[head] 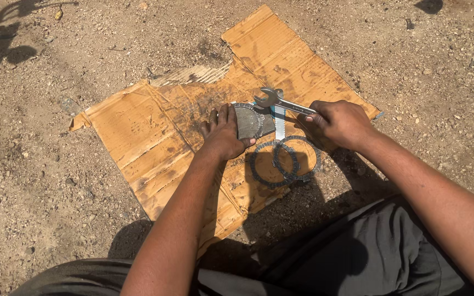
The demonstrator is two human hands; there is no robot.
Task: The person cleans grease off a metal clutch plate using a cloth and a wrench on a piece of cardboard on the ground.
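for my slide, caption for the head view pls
Left hand presses a grey sheet on cardboard; right hand holds a wrench.

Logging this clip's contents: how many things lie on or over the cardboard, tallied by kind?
Toothed ring plates lying flat: 2
Grey sheet over a toothed disc, under the left hand: 1
Open-ended spanner in the right hand: 1
Cardboard sheet: 1
Total: 5

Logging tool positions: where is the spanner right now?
In the head view the spanner is in the right hand, right of centre, its open jaw above the grey pad on the cardboard.
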